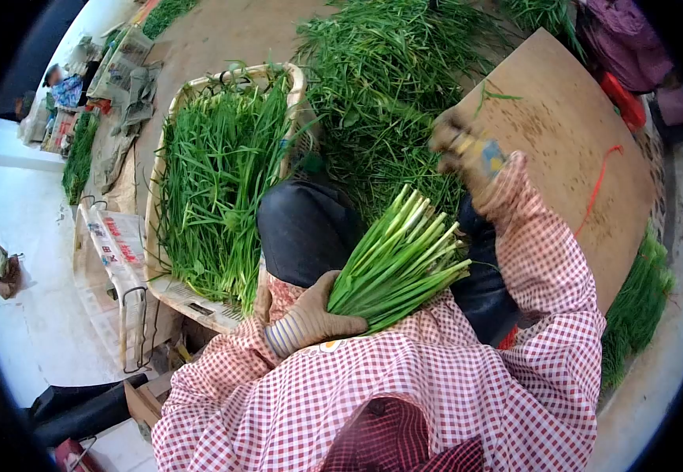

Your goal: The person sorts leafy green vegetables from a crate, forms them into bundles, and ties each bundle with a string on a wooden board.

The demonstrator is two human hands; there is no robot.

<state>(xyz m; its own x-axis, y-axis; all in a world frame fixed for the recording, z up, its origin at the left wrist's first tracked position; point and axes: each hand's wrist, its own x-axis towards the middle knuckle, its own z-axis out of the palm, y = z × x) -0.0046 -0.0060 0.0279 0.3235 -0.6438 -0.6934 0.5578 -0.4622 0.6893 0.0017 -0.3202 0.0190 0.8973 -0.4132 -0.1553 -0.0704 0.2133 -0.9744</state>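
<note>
My left hand [310, 318], in a tan knit glove with a striped cuff, is wrapped round a bunch of chives [396, 267] on my lap. Their pale cut ends point up and to the right, fanned slightly apart. My right hand [467, 153], gloved as well, is raised beyond the bunch, near the left edge of a brown board [562, 157]. Motion blurs its fingers, so whether it holds anything cannot be made out. A loose heap of green leaves [389, 86] lies on the floor ahead of my knees.
Beside my left knee stands a white plastic crate [156, 204] packed with long greens [223, 173]. Another crate [113, 275] sits further left. A red string [597, 189] lies on the board, with more greens [633, 307] at its right. Another person [66, 88] is at the far left.
</note>
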